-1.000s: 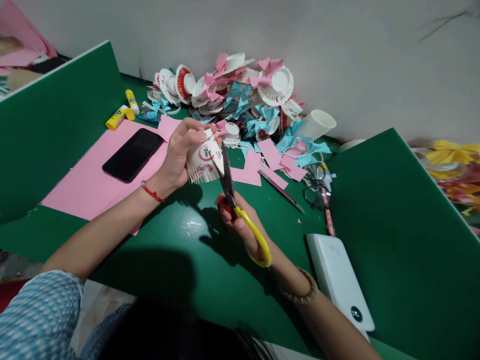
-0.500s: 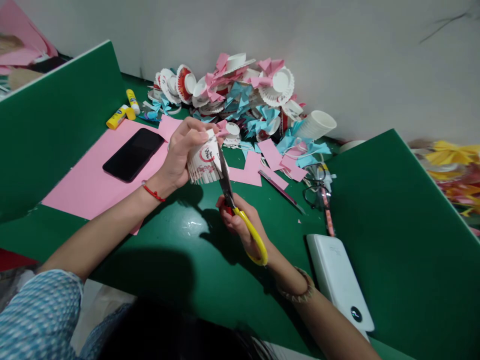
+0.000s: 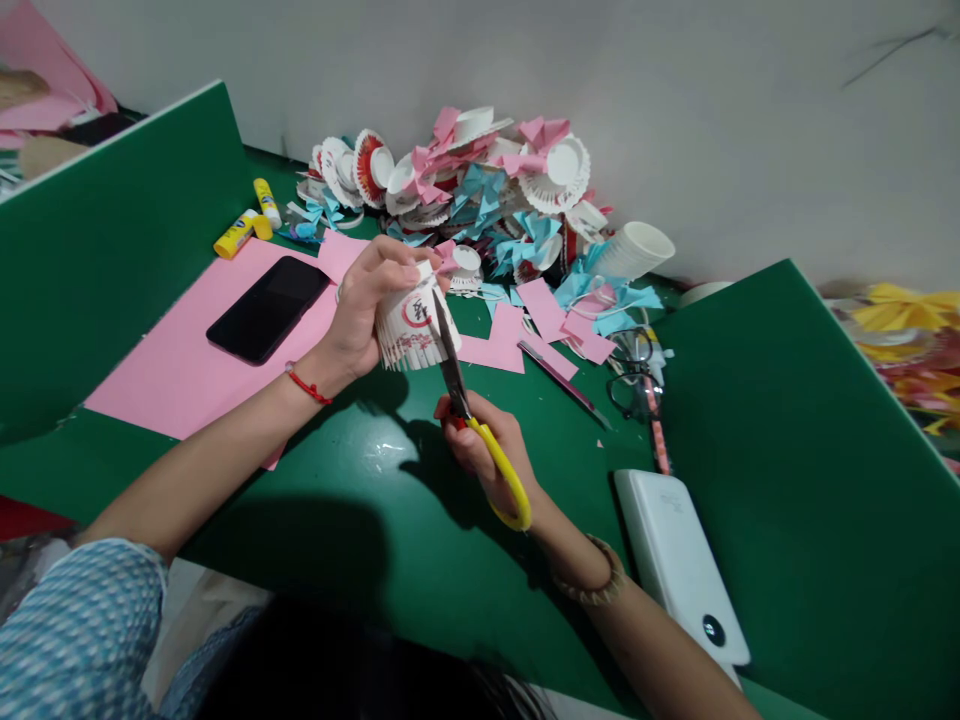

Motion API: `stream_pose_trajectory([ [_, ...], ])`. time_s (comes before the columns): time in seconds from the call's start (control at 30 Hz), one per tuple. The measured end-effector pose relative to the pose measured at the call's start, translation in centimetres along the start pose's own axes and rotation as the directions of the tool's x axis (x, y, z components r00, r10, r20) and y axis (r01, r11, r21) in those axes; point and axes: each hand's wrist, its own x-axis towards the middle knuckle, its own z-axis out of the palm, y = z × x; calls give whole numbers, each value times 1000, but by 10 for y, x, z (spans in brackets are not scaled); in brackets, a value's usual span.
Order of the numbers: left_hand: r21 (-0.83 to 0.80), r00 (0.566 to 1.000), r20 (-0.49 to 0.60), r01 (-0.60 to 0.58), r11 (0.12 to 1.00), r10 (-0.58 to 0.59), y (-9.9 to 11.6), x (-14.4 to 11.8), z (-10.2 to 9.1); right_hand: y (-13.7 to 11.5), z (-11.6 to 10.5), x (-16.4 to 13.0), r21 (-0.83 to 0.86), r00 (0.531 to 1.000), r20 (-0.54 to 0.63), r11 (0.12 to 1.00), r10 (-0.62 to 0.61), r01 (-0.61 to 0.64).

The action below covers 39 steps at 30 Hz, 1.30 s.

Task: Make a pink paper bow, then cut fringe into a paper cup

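My left hand [image 3: 369,300] grips a white paper cup [image 3: 414,318] with red and black print. The cup's wall is slit into a fringe of narrow strips along its lower edge, and my fingers hide its far side. In my right hand [image 3: 486,440] are scissors [image 3: 504,476] with a yellow and red handle. My fingers are wrapped round the handle, and the dark blades point up and away from me. They lie against the right side of the cup, nearly closed.
Behind my hands lies a heap of fringed paper-cup pieces [image 3: 555,175] with pink and blue bows. A black phone [image 3: 267,308] rests on pink paper [image 3: 161,375], near glue sticks [image 3: 238,232]. Eyeglasses [image 3: 634,370], a pen [image 3: 559,378] and a white power bank [image 3: 679,560] are to the right. Green partitions [image 3: 795,450] flank me.
The scissor blades have come closer together at the cup's right side, and the handle has closed a little. The cup has turned slightly; my left hand keeps its hold.
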Motion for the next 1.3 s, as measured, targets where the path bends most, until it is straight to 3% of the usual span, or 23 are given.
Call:
stream_pose_trajectory([
  [0.43, -82, 998, 59, -3, 997, 7, 0, 0, 0, 1, 0, 2, -93, 998, -20, 994, -58, 56],
  [1.3, -49, 999, -14, 35, 998, -35, 0, -1, 2, -3, 0, 3, -255, 991, -52, 961, -123, 106],
])
